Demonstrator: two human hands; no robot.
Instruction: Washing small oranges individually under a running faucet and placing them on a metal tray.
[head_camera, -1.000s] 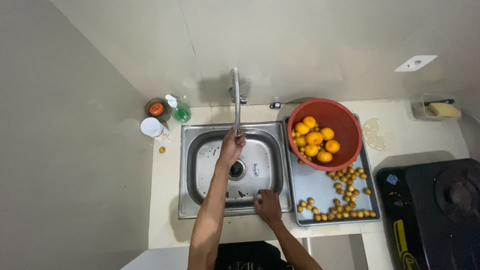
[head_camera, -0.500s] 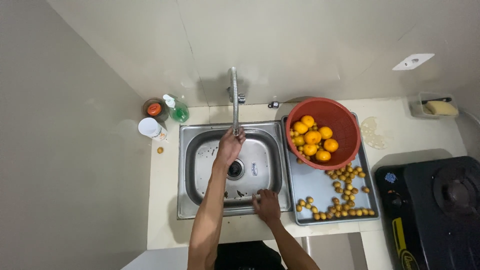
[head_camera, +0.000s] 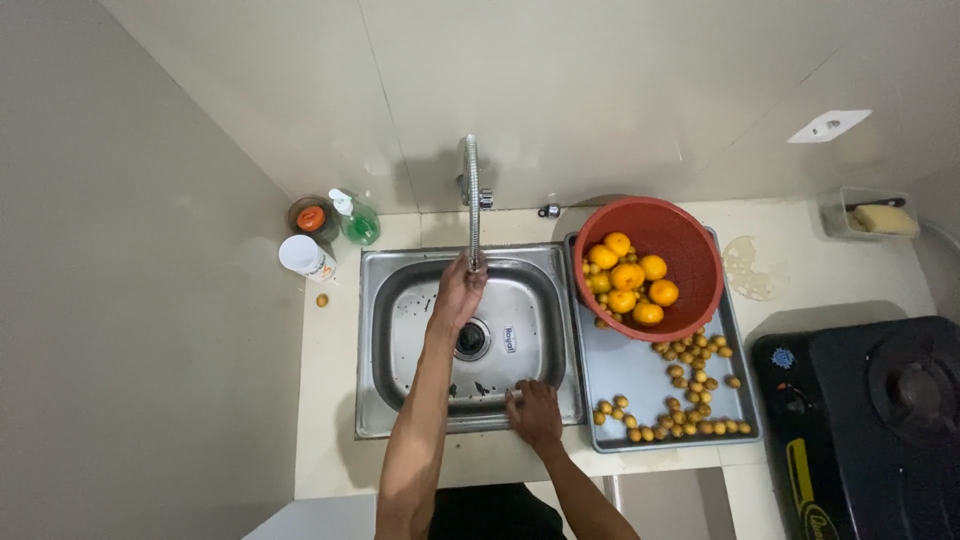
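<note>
Two hands work the sink (head_camera: 400, 330): left hand (head_camera: 460, 292) cupped under faucet (head_camera: 472, 205) spout, rinsing; right hand (head_camera: 533, 412) flat, released, on front rim.

The sink (head_camera: 400, 330) is showing brushed steel with a dull shine, and the tap (head_camera: 472, 200) is gleaming as polished metal. The tray (head_camera: 620, 365) is looking like matt grey metal, the red bowl (head_camera: 690, 250) like smooth plastic, the small fruits (head_camera: 680, 415) glossy-skinned, the stove (head_camera: 860, 430) glossy black
</note>
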